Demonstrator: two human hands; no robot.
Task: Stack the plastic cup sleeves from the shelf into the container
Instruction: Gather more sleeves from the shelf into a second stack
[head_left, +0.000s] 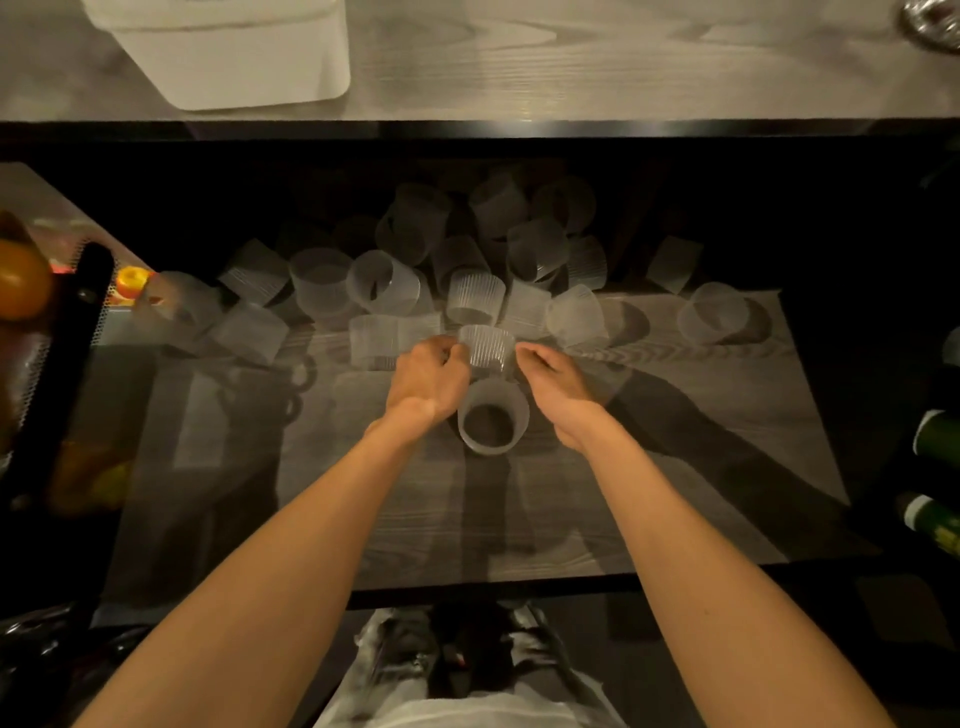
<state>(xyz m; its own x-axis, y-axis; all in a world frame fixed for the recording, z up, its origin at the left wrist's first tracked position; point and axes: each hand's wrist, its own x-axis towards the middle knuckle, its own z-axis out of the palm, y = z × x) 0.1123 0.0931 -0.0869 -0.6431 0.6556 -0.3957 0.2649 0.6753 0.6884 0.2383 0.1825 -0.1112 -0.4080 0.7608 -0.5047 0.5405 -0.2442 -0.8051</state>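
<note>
Where hands meet: ribbed sleeve (487, 345), plain sleeve (493, 396) just nearer
Left hand (428, 379): pinches ribbed sleeve
Right hand (551, 382): curled alongside, grasp unclear
Behind: loose sleeves (384, 283), container (234, 62)

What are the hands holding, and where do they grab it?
The left hand has its grip on a ribbed cup sleeve at its left side; the right hand is at its right side, contact unclear.

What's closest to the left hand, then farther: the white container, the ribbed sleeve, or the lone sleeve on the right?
1. The ribbed sleeve, pinched by the left hand.
2. The lone sleeve, on the shelf to the right.
3. The white container, up on the counter, back left.
</note>
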